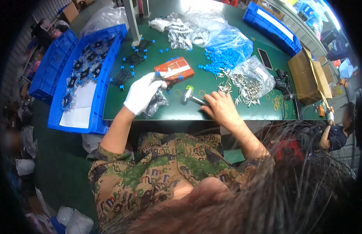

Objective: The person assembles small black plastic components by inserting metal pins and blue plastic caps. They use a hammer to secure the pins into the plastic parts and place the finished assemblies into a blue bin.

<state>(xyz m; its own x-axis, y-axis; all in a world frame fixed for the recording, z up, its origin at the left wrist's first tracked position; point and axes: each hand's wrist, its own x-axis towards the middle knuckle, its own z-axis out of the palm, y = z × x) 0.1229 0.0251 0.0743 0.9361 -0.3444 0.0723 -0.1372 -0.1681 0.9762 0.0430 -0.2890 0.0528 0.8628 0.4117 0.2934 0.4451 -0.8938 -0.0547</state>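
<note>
My left hand [144,93], in a white glove, is closed on a small black plastic part with blue tips [171,83], held at the near side of a red-orange box [182,67]. My fingers cover some of the part. A crumpled clear bag with dark contents [156,103] lies under and beside that hand. My bare right hand [222,108] grips a small hammer [188,94] by its handle. The hammer's head, with a yellow-green face, is just right of the black part and apart from it. Several similar black parts [134,59] lie at the left of the green table [177,113].
A blue crate [96,113] holds bagged black parts at the left. Blue caps [222,58] and metal pins [249,91] spill from clear bags at right, near rubber bands [277,102], a phone [264,58] and a cardboard box [305,76]. A metal post [131,23] stands behind.
</note>
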